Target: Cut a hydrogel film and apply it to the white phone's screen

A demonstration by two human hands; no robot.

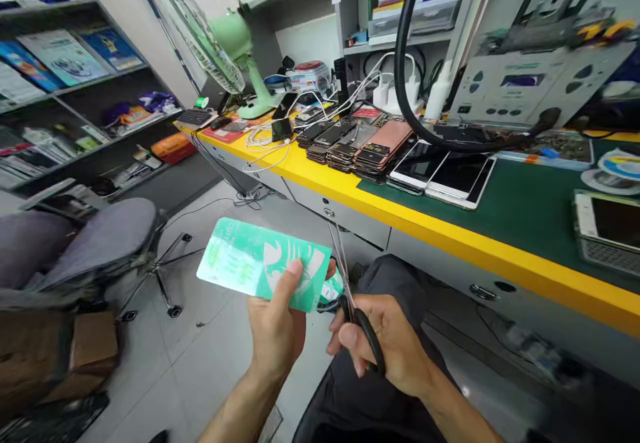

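Observation:
A flat green and white printed packet [240,256] is pinched in my left hand [277,326], thumb on top, held out above the floor. My right hand [390,343] grips a pair of scissors [369,336] by its black handles. The scissors' metal blades point up and lie just beside the packet's right edge, slightly parted. Whether they touch the packet I cannot tell. Below the packet's right end, a second green and white piece [331,289] shows in part behind the scissors.
A yellow-edged workbench [450,239] runs along the right. On it are stacked phones [345,139], white-framed phones [457,176], a thick black hose [400,63], a grey control unit [520,86] and a green fan [235,36]. A wheeled chair [110,236] stands left.

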